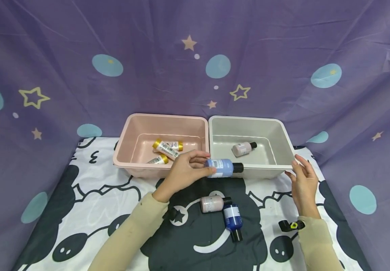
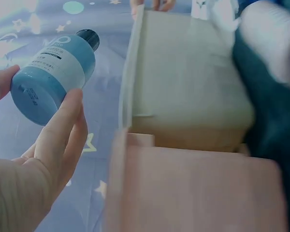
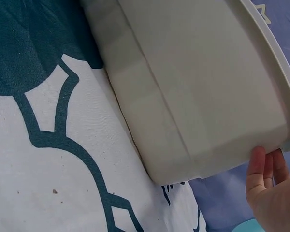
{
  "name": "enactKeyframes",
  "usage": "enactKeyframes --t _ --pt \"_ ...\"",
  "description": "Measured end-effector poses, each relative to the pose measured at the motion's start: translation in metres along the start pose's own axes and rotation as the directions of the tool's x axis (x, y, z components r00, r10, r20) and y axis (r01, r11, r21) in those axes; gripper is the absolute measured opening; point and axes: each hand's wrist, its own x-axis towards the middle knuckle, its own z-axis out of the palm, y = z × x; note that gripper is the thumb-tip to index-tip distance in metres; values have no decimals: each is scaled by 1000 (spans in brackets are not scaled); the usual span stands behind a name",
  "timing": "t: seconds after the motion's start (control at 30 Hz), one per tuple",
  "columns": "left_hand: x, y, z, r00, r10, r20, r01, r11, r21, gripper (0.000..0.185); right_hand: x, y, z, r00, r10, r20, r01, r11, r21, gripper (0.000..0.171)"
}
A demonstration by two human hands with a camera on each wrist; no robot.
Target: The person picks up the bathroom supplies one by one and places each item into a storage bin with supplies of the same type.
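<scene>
My left hand (image 1: 186, 171) grips a light blue bottle (image 1: 220, 168) with a black cap, held sideways in front of where the two bins meet. The left wrist view shows the same bottle (image 2: 53, 77) between thumb and fingers, its base facing the camera. At the front right corner of the off-white bin (image 1: 254, 171), my right hand (image 1: 304, 184) holds the rim, fingers on both sides. Inside that bin lies a pale pink bottle (image 1: 244, 149) with a black cap. The pink bin (image 1: 168, 120) on the left contains several gold-capped white tubes (image 1: 168, 149).
Another pale pink bottle (image 1: 212, 204) and a dark blue bottle (image 1: 232, 217) lie on the patterned cloth (image 1: 178, 256) before the bins, their ends close together. Behind the bins hangs a purple curtain (image 1: 154, 71).
</scene>
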Motion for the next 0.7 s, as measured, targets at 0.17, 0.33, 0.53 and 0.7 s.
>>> enactKeyframes --t 0.17,0.33,0.53,0.7 --pt "42 18 4 1000 1 -1 -1 1000 18 46 0 1 -1 1000 -3 -3 3 1000 2 44" --pt "88 30 14 998 -50 24 50 999 -4 49 2 0 -3 1000 -11 3 11 1000 -11 43" --pt "142 36 33 994 -100 52 100 995 11 47 2 1 -4 1000 -12 4 12 1000 -9 37" --pt "177 32 46 988 -144 52 142 989 40 45 3 1 -2 1000 -19 12 19 999 -27 37"
